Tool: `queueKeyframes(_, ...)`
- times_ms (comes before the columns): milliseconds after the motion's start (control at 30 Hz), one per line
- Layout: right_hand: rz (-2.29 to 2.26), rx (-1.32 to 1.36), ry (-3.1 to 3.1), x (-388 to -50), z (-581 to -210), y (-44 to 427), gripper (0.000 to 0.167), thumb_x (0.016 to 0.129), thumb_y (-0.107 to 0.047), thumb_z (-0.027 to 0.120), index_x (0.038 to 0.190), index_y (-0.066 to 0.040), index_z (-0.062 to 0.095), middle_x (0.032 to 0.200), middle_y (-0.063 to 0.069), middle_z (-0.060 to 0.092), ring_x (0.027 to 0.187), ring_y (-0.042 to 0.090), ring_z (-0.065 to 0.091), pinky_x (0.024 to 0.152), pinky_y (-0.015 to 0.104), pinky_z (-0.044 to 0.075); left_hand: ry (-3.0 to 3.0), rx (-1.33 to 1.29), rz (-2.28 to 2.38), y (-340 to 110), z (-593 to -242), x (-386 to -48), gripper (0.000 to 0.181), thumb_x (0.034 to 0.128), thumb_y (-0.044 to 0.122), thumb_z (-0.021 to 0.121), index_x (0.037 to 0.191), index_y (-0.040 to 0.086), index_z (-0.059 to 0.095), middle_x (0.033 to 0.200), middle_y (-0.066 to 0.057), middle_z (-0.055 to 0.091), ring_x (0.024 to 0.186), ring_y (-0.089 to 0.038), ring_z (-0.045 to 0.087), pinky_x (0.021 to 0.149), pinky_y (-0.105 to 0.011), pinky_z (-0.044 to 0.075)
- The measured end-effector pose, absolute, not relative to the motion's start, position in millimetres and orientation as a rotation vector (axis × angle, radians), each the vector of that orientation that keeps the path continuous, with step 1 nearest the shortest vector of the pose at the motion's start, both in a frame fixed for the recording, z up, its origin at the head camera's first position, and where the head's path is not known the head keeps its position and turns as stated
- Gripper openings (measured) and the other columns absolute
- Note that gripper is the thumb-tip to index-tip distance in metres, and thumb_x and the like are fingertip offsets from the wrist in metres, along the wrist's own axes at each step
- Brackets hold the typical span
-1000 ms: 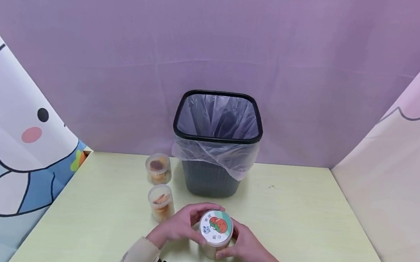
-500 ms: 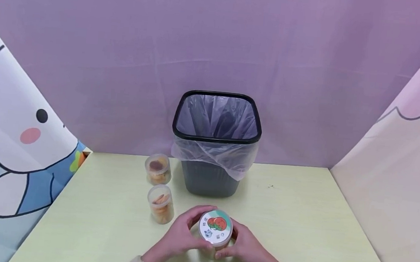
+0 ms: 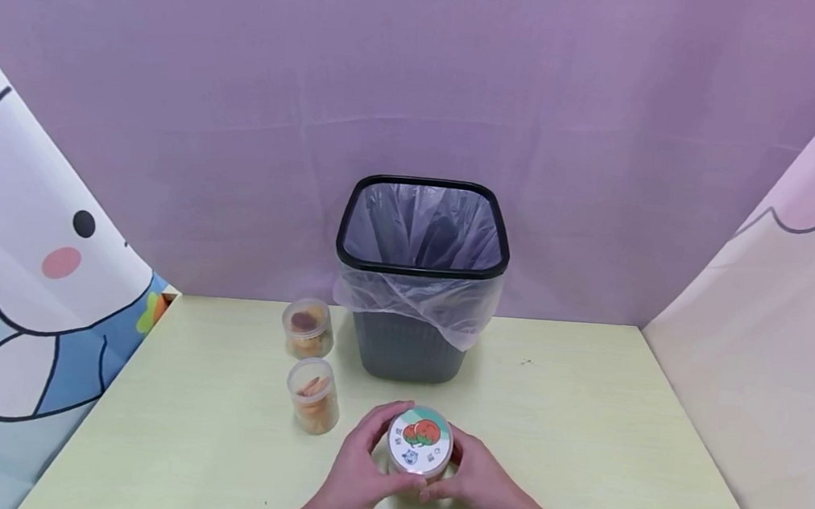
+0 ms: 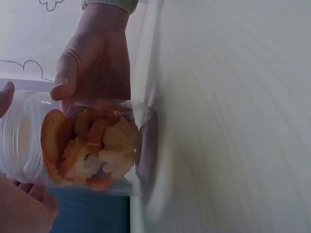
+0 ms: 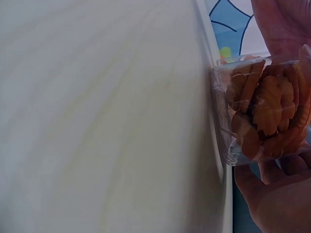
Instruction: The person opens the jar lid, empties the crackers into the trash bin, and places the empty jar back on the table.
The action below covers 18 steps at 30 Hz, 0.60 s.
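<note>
A clear plastic cookie jar (image 3: 415, 481) stands upright in front of me, its round lid (image 3: 420, 441) printed with two red fruits and a small blue animal. My left hand (image 3: 355, 472) grips the lid's edge, thumb along the front and fingers at the back left. On the other side, my right hand (image 3: 478, 479) holds the jar's body. The left wrist view shows brown cookies (image 4: 90, 150) through the wall, with the right hand (image 4: 97, 58) against it. In the right wrist view, the jar (image 5: 267, 107) sits low by the table, fingers wrapped around its far side.
A dark waste bin (image 3: 407, 347) with a black rim and clear liner stands behind the jar. Left of it are two smaller see-through jars, one in front (image 3: 314, 408) and one behind (image 3: 308, 331), both with snacks inside. Purple cloth (image 3: 245, 111) hangs behind the table.
The printed lid has turned counterclockwise, the blue animal moving from the left toward the front. My left hand has swung round with it, its thumb further right. The right hand keeps its place.
</note>
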State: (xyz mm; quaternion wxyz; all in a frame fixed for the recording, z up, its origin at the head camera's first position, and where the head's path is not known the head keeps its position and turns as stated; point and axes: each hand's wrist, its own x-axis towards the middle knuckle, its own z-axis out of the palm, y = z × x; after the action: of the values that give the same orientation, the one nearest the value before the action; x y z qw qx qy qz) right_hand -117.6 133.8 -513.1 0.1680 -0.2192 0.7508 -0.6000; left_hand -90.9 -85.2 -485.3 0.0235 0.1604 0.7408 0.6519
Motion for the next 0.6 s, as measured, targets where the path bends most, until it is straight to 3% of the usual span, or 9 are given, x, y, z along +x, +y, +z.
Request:
queueKeyframes(167, -1.698, -0.617, 2.143, -118, -513, 134, 0.088, 0.068, -0.018, 0.092, 0.145, -0.01, 0.049, 0.139, -0.001, 0.058, 0.129, 0.02, 0.052, 0.107, 0.024, 0.037, 2.265, 0.643, 1.993, -91, -487, -98, 0.09, 0.0694, 0.016, 0.092, 0.147, 0.022, 0.046, 0.147, 0.001, 0.048, 0.136, -0.024, 0.045, 0.115, -0.043, 0.029)
queueKeyframes(400, -1.705, -0.637, 2.127, -119, -515, 136, 0.082, 0.071, -0.015, 0.091, 0.143, -0.014, 0.05, 0.137, -0.001, 0.058, 0.127, 0.018, 0.053, 0.106, 0.024, 0.039, 1.862, 0.975, 2.041, -104, -491, -128, 0.088, 0.0769, 0.016, 0.087, 0.15, 0.005, 0.039, 0.154, -0.014, 0.041, 0.142, -0.042, 0.032, 0.116, -0.034, 0.028)
queueKeyframes(600, -1.714, -0.664, 2.098, -119, -516, 136, 0.083, 0.072, -0.013, 0.09, 0.144, -0.015, 0.049, 0.137, -0.001, 0.058, 0.127, 0.018, 0.054, 0.105, 0.024, 0.04, 1.551, 1.085, 1.956, -109, -498, -151, 0.093, 0.08, 0.027, 0.085, 0.152, 0.001, 0.033, 0.156, -0.021, 0.034, 0.142, -0.037, 0.034, 0.116, -0.033, 0.027)
